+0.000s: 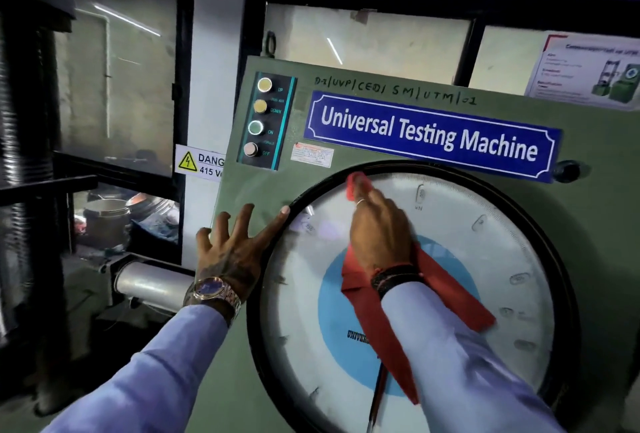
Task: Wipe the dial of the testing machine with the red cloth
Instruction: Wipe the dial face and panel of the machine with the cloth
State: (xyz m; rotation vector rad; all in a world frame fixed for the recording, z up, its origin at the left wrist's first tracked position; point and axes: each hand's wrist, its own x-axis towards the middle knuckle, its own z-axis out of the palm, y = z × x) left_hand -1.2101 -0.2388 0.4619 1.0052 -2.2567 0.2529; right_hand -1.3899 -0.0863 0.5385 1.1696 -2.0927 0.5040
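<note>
The big round dial (485,259) has a white face, a blue centre and a black rim, and is set in the green front of the testing machine (270,190). My right hand (377,231) presses the red cloth (446,290) against the dial's upper left part. One end of the cloth shows above my fingertips near the rim; the rest hangs down past my wrist over the blue centre. My left hand (235,245) lies flat on the green panel with fingers spread, its index fingertip touching the dial's rim.
A blue "Universal Testing Machine" nameplate (429,134) sits above the dial. A strip of four push buttons (263,121) is at the panel's upper left. A yellow danger sign (199,162) is on the wall behind. A metal cylinder (152,283) and pots lie at the left.
</note>
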